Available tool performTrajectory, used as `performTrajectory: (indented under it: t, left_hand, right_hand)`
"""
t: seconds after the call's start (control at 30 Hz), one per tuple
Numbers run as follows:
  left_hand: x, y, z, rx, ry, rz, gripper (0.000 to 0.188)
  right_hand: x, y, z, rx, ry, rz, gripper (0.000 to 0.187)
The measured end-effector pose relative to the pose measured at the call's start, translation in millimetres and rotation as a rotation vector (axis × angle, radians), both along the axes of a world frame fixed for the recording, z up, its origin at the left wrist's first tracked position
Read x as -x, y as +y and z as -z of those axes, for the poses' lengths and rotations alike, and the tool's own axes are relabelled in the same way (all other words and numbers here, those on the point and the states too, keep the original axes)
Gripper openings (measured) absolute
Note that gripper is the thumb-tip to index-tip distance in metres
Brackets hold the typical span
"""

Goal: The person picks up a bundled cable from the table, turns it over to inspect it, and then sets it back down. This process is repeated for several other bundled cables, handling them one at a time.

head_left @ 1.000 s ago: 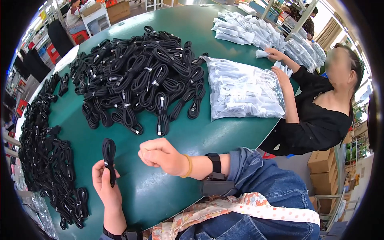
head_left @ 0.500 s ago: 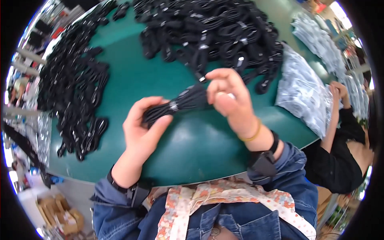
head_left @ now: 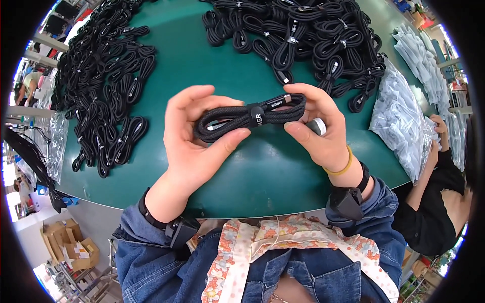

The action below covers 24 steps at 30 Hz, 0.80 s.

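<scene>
A coiled black braided cable (head_left: 280,117), bound at its middle by a black strap with white print, lies level between my hands above the green table. My left hand (head_left: 187,144) grips the coil's left end, thumb below and fingers above. At the other end, my right hand (head_left: 328,139) pinches the coil between thumb and fingers. A metal plug (head_left: 287,98) shows on the coil near my right fingertips. Tucked in my right palm is a small round thing (head_left: 318,126), white and dark, whose kind I cannot make out.
Many coiled black cables form a heap (head_left: 106,86) at the left and another heap (head_left: 313,40) at the far side of the green table (head_left: 177,65). A clear bag (head_left: 399,116) of pale packets stands right, beside a co-worker's hands (head_left: 437,134). Cardboard boxes (head_left: 70,245) sit on the floor.
My right hand, apart from the coil or only brushing its end before, now grips its right end. The cable has turned so its strap and plug face up. The view has shifted slightly.
</scene>
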<state>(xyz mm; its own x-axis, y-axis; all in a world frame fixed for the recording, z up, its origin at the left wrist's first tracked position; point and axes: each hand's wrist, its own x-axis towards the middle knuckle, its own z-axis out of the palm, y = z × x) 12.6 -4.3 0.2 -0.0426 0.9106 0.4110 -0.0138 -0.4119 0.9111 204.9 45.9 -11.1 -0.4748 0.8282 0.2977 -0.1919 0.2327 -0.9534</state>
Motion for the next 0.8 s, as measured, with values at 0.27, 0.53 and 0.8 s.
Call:
performTrajectory:
  t: [0.27, 0.53, 0.8]
  left_hand:
    - [4.0, 1.0, 5.2, 0.169, -0.354, 0.085, 0.045]
    - [4.4, -1.1, 5.5, 0.086, -0.277, 0.089, 0.044]
    - [0.6, -2.0, 5.0, 0.152, -0.275, 0.124, 0.046]
  right_hand:
    - [-4.8, -0.8, -1.8, -0.031, -0.092, -0.028, 0.048]
    - [-1.4, -2.9, -8.1, 0.051, 0.005, 0.030, 0.034]
    - [-5.3, -2.6, -6.0, 0.246, 0.107, -0.006, 0.020]
